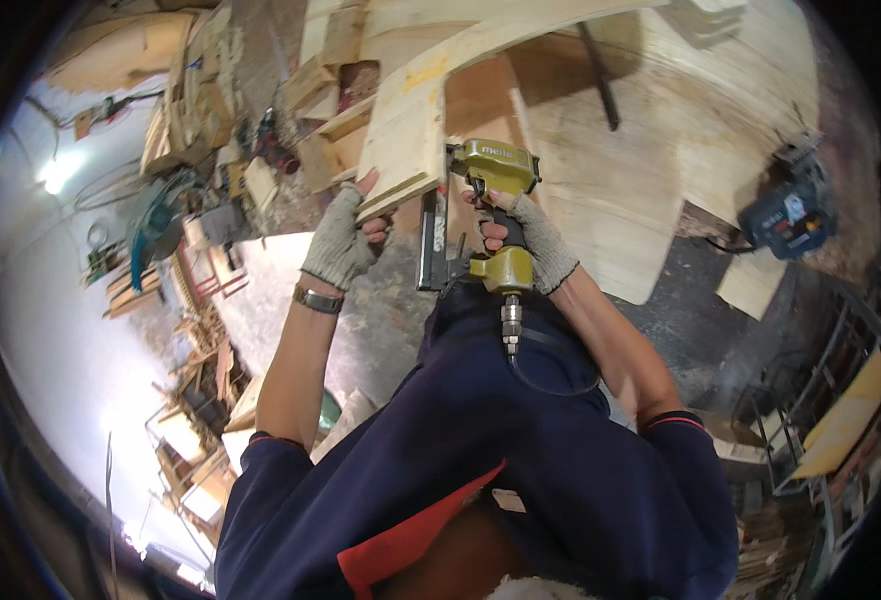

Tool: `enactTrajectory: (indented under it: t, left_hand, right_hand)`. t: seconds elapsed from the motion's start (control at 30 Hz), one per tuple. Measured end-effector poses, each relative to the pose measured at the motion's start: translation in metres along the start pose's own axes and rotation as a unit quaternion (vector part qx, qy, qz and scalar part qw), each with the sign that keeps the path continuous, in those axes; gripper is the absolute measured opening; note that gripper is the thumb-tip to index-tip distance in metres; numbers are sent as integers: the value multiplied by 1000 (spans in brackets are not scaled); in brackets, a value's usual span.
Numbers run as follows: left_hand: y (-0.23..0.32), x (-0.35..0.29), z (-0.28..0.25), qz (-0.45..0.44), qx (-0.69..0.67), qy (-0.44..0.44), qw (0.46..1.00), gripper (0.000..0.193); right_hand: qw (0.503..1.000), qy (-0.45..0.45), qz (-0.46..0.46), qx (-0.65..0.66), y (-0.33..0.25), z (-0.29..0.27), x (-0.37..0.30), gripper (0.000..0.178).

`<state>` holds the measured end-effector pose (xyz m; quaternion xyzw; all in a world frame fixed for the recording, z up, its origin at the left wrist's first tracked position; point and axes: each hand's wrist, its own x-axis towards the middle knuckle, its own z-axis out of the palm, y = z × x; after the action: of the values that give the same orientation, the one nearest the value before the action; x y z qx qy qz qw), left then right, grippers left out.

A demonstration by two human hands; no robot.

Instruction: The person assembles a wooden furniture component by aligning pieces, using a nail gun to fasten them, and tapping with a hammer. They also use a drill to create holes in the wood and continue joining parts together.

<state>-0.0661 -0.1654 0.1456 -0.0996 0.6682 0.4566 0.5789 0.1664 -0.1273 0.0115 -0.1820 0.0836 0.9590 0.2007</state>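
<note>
My right hand, in a grey fingerless-style knit glove, is wrapped round the handle of an olive-green pneumatic nail gun. Its dark magazine points down toward me on the left, and an air hose runs from the metal coupling at its base. The gun's nose is close to the side of a pale plywood frame; whether they touch, I cannot tell. My left hand, gloved alike, grips the near end of that frame with the thumb on top and fingertips curled underneath.
Large plywood sheets spread beyond the gun. A dark jigsaw-like power tool lies at the right, a teal power saw at the left. Wood offcuts are piled along the left wall. A metal rack with boards stands at the right.
</note>
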Motion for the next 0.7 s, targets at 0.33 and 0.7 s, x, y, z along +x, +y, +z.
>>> enactTrajectory:
  t: [0.33,0.7]
  left_hand:
    - [-51,40,-36,-50,-127,-99,986,31]
    - [-134,103,-34,121,-47,-64,989,26]
  right_hand:
    - [802,325,-234,-444,-131,-21,-124,25]
    - [440,506,-178,-720,-199,-117,-137,59]
